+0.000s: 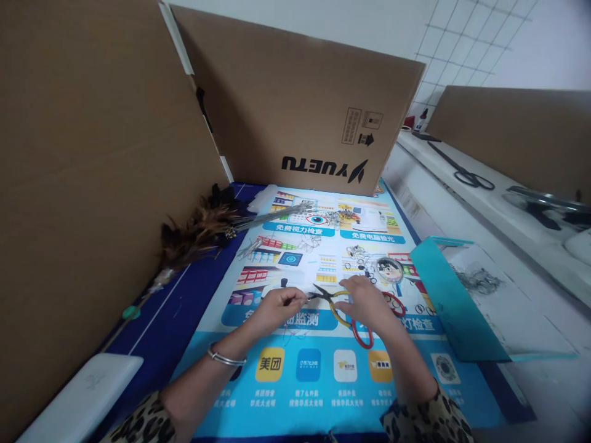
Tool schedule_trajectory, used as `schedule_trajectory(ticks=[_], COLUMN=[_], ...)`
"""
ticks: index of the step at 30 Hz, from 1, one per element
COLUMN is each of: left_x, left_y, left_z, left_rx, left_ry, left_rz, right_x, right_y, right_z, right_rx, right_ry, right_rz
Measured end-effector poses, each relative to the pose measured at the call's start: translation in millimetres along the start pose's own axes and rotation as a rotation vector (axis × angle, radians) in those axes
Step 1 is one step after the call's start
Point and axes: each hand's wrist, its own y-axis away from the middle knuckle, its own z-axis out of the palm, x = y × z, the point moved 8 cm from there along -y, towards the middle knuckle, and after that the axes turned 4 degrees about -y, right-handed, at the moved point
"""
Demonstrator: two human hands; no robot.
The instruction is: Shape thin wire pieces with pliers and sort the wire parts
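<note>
My left hand (281, 307) is closed in a pinch. A small dark piece (312, 296) shows at its fingertips, too small to name. Just right of it are the black blades of the scissors (327, 296), slightly parted, with their tips close to the pinched piece. My right hand (364, 300) grips the scissors by their handles, which show yellow near the pivot and red farther back. Its fingers partly cover the loops. Under both hands lies a printed blue and white mat (295, 341). Beyond my right hand sits a round case with a cartoon face (389, 270).
Small dark rings and wire bits (360, 255) lie past my hands. At left are brown feathers on wire stems (198, 227). Cardboard panels (295, 98) stand behind and left. A teal box (455, 295) with tangled wire is at right; black scissors (462, 172) lie on a ledge.
</note>
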Motion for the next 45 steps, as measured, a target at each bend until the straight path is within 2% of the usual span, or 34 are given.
schedule_trajectory(ticks=[3,11,18,25,34,40,45], left_x=[2.3,5.8,7.9,4.0,12.9,17.3,22.2], left_y=[-0.3,-0.6,-0.2,0.0,1.5,3.1,3.7], left_z=[-6.1,-15.1,-19.0,-25.0,-35.7,-37.5,-32.4], left_rx=[0.047,0.120,0.156,0.221,0.345,0.373,0.305], left_ry=[-0.051,-0.094,-0.077,-0.048,-0.102,-0.124,-0.144], left_rz=[0.025,0.042,0.052,0.069,0.137,0.181,0.184], right_x=[-1.8,-17.8,-22.5,-45.3,-77.1,-70.5,-54.1], right_y=[3.5,-2.6,-0.9,8.4,8.6,-4.5,-19.1], right_z=[9.0,28.6,25.4,30.3,43.7,46.4,46.4], right_rx=[-0.043,-0.030,0.014,-0.031,0.022,0.071,0.109], right_ry=[0.105,0.189,0.127,0.061,0.213,0.218,0.199], right_rz=[-0.010,-0.049,-0.016,-0.016,0.005,0.003,0.046])
